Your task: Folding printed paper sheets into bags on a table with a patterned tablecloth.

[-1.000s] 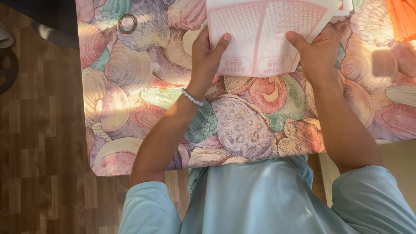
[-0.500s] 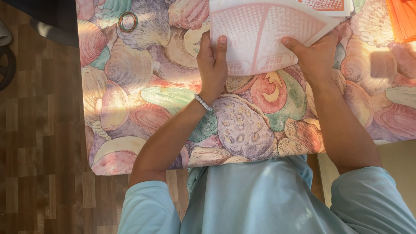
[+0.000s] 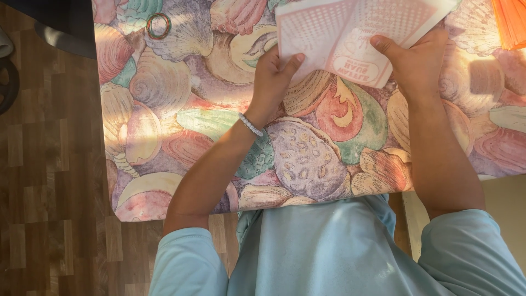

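Head view, looking straight down: my left hand (image 3: 272, 77) pinches the near left corner of the paper (image 3: 356, 35), thumb on top and fingers curled under, and my right hand (image 3: 417, 64) holds the near right edge the same way, thumb pressed flat on the printed sheet. Both grips are closed on the paper, which is white with fine red print and sits just beyond my knuckles, partly cut off by the top of the frame. It looks folded or doubled, with a lower flap showing between my hands, and it rests on or just above the tablecloth (image 3: 192, 109), patterned with shells. A beaded bracelet (image 3: 251, 125) circles my left wrist. Well off to the left of my left hand lies a small ring (image 3: 158, 26) on the cloth, and past my right hand an orange thing (image 3: 512, 22) pokes in at the corner. I judge the fold to be mid-way; squaring it would call for both thumbs staying firm while the edges are lined up.
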